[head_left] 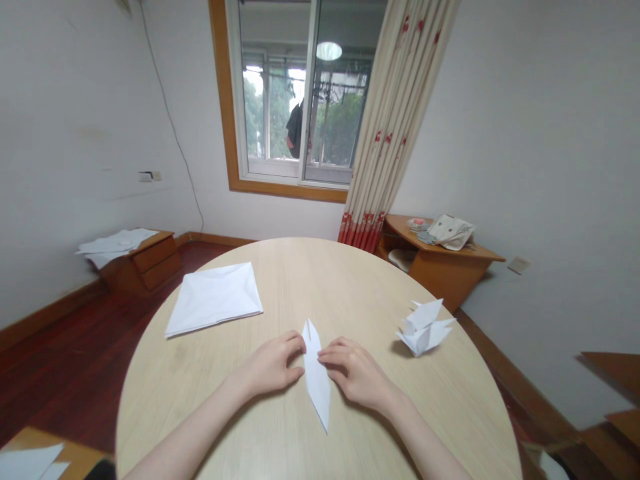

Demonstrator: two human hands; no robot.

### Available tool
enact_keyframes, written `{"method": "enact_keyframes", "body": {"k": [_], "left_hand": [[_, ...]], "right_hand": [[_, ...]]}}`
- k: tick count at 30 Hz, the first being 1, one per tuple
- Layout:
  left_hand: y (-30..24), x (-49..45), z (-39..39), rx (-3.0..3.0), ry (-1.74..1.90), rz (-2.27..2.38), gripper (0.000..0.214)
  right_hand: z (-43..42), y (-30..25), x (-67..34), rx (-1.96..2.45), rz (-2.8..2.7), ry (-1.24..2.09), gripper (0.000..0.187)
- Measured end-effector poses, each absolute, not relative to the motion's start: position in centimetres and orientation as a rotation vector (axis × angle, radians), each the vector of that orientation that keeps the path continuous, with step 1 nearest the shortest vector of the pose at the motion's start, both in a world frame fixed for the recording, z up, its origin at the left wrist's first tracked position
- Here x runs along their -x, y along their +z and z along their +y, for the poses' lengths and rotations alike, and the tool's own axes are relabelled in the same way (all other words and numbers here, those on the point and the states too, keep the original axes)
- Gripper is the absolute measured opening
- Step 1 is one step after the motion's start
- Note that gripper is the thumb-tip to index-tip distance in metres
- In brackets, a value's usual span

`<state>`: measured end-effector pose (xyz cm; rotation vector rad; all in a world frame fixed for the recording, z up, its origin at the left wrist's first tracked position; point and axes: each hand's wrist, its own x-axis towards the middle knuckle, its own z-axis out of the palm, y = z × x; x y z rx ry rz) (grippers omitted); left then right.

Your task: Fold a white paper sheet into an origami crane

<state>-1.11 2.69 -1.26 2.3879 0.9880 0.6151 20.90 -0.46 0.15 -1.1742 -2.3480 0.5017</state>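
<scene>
A narrow, pointed folded white paper [317, 383] lies on the round wooden table [320, 287] in front of me. My left hand [273, 365] rests on the table against the paper's left edge, fingers curled and pressing its upper part. On the other edge, my right hand [354, 371] presses too, with its fingertips bent onto the fold. Both hands pinch the paper down flat.
A stack of white paper sheets [215, 298] lies on the table at the left. Finished folded paper figures [425, 328] sit at the right. A low wooden cabinet [143, 257] with papers stands left; a corner shelf [443, 257] and a curtain [395, 120] are beyond the table.
</scene>
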Motion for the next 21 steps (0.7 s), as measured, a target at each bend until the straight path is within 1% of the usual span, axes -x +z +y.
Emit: {"method": "enact_keyframes", "body": {"k": [3,7,17,19,21], "left_hand": [[-0.7,1.2,2.5,-2.366,0.589,0.969,0.031],[-0.5,1.3,2.3,-2.364,0.569,0.949,0.035],[0.1,1.3,2.2,-2.452,0.561,0.958,0.033],[0.1,1.3,2.2,-2.475,0.565,0.962,0.031],[0.2,1.4,2.3,-2.491,0.564,0.966,0.030]], "right_hand": [[-0.6,0.3,-21.0,1.197,-2.333,0.540,0.032],[-0.6,0.2,-21.1,1.193,-2.334,0.558,0.030],[-0.6,0.6,-21.5,1.150,-2.341,0.648,0.041],[-0.5,0.4,-21.5,1.135,-2.324,0.651,0.037],[-0.4,0.1,-21.5,1.121,-2.299,0.644,0.028]]}}
